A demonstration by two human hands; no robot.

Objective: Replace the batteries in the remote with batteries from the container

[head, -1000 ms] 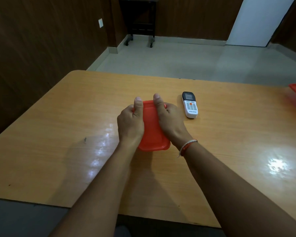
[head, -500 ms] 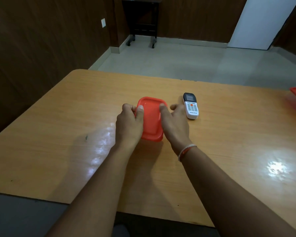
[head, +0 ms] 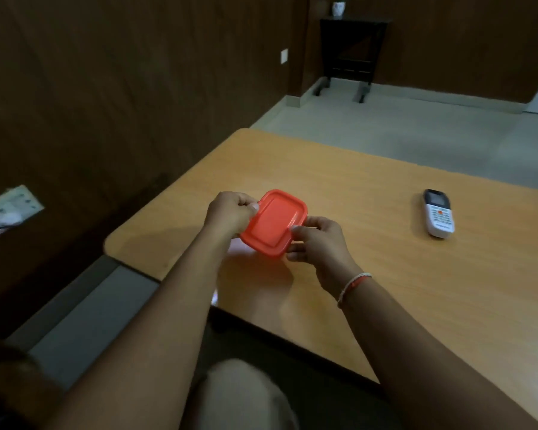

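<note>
A small red container [head: 273, 224] with its lid on is held between both my hands, just above the wooden table [head: 385, 274]. My left hand [head: 230, 215] grips its far left edge with the thumb on the lid. My right hand [head: 320, 243] pinches its near right corner. What is inside the container is hidden. The white remote [head: 439, 217] with a dark screen lies face up on the table, well to the right of my hands and apart from them.
The table's left corner [head: 112, 243] and near edge are close to my hands. Beyond lie a dark wood wall, a wall socket plate [head: 10, 209], grey floor and a black stand [head: 348, 54]. My knee [head: 239, 395] shows below the table.
My view has swung left, so the remote now sits far to the right. The container has turned at an angle, and my hands have shifted from its long sides to opposite ends.
</note>
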